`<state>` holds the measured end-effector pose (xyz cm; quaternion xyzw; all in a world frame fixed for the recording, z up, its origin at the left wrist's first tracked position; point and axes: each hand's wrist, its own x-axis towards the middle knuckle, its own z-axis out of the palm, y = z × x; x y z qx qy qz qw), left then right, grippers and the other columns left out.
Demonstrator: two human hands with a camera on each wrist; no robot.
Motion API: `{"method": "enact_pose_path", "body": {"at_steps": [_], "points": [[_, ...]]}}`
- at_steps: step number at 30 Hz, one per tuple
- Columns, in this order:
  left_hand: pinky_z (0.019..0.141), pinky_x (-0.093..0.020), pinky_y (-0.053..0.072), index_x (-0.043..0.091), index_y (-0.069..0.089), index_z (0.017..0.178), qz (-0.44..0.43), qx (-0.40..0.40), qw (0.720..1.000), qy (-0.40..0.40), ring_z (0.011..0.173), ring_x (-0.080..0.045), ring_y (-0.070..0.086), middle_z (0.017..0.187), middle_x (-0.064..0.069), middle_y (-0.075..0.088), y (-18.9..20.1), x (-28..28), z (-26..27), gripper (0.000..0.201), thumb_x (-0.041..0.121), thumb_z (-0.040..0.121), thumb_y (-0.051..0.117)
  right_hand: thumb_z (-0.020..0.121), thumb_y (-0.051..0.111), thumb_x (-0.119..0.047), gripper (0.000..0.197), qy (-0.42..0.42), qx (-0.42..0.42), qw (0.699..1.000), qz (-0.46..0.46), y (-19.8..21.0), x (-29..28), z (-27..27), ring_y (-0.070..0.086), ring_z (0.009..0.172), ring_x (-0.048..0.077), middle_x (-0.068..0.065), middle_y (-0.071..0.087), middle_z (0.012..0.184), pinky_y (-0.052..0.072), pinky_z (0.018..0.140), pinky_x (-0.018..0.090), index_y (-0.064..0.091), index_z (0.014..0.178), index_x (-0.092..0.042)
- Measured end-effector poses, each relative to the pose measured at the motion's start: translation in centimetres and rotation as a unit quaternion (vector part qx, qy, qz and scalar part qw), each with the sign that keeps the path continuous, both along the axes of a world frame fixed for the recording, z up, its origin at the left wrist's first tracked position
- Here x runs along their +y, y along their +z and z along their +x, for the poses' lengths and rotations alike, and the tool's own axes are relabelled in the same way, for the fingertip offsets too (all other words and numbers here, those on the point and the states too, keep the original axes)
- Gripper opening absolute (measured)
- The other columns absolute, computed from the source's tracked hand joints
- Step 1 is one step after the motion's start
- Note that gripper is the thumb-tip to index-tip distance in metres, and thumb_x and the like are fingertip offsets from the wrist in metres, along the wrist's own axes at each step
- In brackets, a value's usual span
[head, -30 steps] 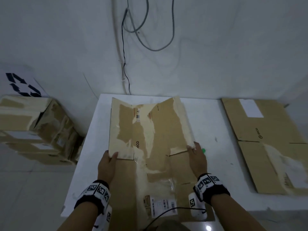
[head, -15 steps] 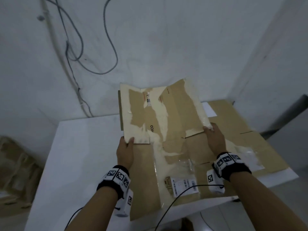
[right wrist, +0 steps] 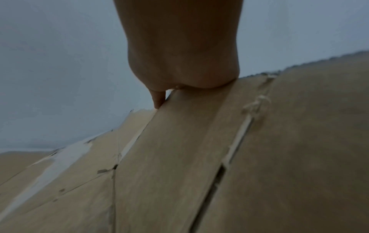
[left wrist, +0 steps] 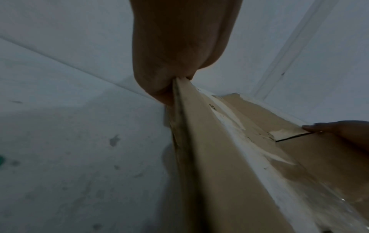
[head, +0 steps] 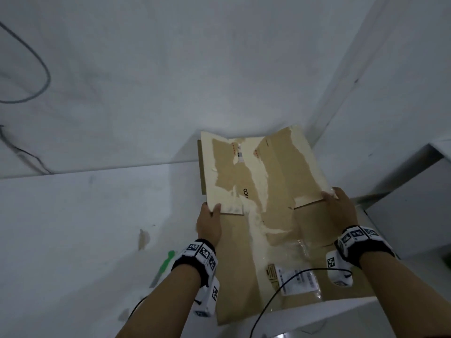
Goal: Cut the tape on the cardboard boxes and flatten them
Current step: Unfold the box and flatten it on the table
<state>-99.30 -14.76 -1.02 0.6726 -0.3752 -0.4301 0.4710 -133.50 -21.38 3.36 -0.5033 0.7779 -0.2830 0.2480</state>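
Note:
A flattened brown cardboard box point(head: 263, 206) with torn pale patches and a white shipping label is held up between both hands over the right end of the white table point(head: 85, 228). My left hand point(head: 210, 218) pinches its left edge, thumb on top; the left wrist view shows the cardboard box point(left wrist: 229, 157) edge caught in the left hand point(left wrist: 175, 82). My right hand point(head: 339, 208) grips the right edge at a flap slit. In the right wrist view the right hand point(right wrist: 179, 78) lies on the cardboard box point(right wrist: 179, 157), fingers wrapped over the edge.
A green-handled cutter point(head: 164, 265) lies on the table just left of my left forearm. White walls meet in a corner behind the box. A white block point(head: 415, 196) stands at the right. Cables hang on the wall point(head: 29, 89) at the left.
Both hands have carried the flattened box to the right, away from the table's middle and over its right end. The grip on both edges is unchanged.

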Motion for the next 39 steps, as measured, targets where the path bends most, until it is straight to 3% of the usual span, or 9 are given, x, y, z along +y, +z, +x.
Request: {"method": "enact_pose_path", "body": {"at_steps": [4,12,18,23,28,31,33,36,39], "points": [[0.087,-0.033,0.043,0.001,0.055,0.113,0.035,0.006,0.999,0.004,0.105,-0.03,0.058,0.111,-0.014,0.063,-2.5,-2.2,-4.7,0.03,0.028,0.099,0.05,0.101,0.05,-0.031,0.035,-0.002,0.004,0.999,0.038,-2.1,-2.2,-4.4,0.051,0.098,0.028,0.011,0.054,0.107,0.037,0.087,0.039,0.052,0.127,-0.007],[0.111,-0.045,0.033,0.0,0.038,0.142,0.128,-0.028,0.991,0.025,0.131,-0.033,0.043,0.143,-0.018,0.046,-7.4,-4.7,-8.1,0.06,0.039,0.098,0.049,0.099,0.052,-0.037,0.041,-0.021,0.024,0.994,0.106,-8.1,-5.5,-8.7,0.056,0.109,0.041,0.022,0.06,0.119,0.036,0.084,0.038,0.053,0.129,-0.008],[0.096,-0.047,0.036,-0.008,0.045,0.126,0.188,-0.178,0.964,0.067,0.12,-0.039,0.042,0.131,-0.027,0.044,-7.5,-4.8,-11.1,0.056,0.038,0.095,0.054,0.093,0.061,-0.039,0.049,-0.069,0.063,0.989,0.113,-10.0,-7.2,-10.1,0.053,0.113,0.044,0.027,0.052,0.127,0.043,0.094,0.045,0.053,0.134,-0.013],[0.085,-0.048,0.038,-0.008,0.05,0.115,0.199,-0.203,0.951,0.124,0.112,-0.04,0.043,0.125,-0.029,0.043,-7.5,-4.8,-11.5,0.052,0.034,0.088,0.065,0.093,0.061,-0.035,0.05,-0.041,0.054,0.989,0.131,-11.6,-7.1,-10.3,0.054,0.113,0.045,0.029,0.056,0.124,0.044,0.092,0.047,0.048,0.137,-0.014],[0.063,-0.045,0.05,-0.011,0.056,0.087,0.146,-0.229,0.958,0.093,0.069,-0.042,0.057,0.086,-0.033,0.055,-9.0,-5.4,-10.5,0.05,0.017,0.063,0.089,0.094,0.06,-0.033,0.05,-0.002,0.058,0.99,0.127,-11.9,-6.6,-10.3,0.052,0.117,0.044,0.027,0.057,0.125,0.042,0.092,0.047,0.047,0.138,-0.011],[0.09,-0.042,0.037,-0.001,0.044,0.122,0.193,-0.169,0.962,0.089,0.107,-0.039,0.048,0.121,-0.024,0.047,-8.0,-4.8,-9.7,0.059,0.021,0.078,0.077,0.093,0.061,-0.039,0.055,-0.052,0.126,0.982,0.131,-10.8,-6.0,-9.0,0.047,0.121,0.045,0.025,0.047,0.134,0.039,0.099,0.05,0.045,0.142,-0.02],[0.097,-0.041,0.03,0.009,0.035,0.131,0.213,-0.157,0.962,0.064,0.12,-0.033,0.038,0.129,-0.014,0.039,-7.5,-3.5,-9.1,0.062,0.022,0.082,0.07,0.09,0.065,-0.028,0.054,-0.08,0.153,0.984,0.05,-10.1,-5.3,-6.8,0.043,0.124,0.044,0.025,0.044,0.139,0.034,0.103,0.051,0.048,0.14,-0.015],[0.095,-0.039,0.032,0.012,0.035,0.132,0.169,-0.179,0.969,0.018,0.121,-0.031,0.037,0.129,-0.011,0.037,-7.6,-0.6,-7.1,0.059,0.022,0.084,0.068,0.083,0.065,-0.005,0.049,-0.013,0.124,0.989,-0.083,-9.2,-3.6,-1.8,0.042,0.123,0.042,0.024,0.046,0.134,0.031,0.105,0.05,0.054,0.131,-0.006],[0.095,-0.036,0.04,0.012,0.039,0.124,0.094,-0.17,0.981,0.01,0.112,-0.028,0.043,0.121,-0.01,0.038,-8.3,3.9,-3.3,0.045,0.007,0.087,0.063,0.08,0.062,-0.001,0.041,0.112,0.085,0.984,-0.107,-9.6,-0.6,4.9,0.045,0.115,0.035,0.019,0.052,0.125,0.035,0.101,0.045,0.058,0.121,-0.008]]}}
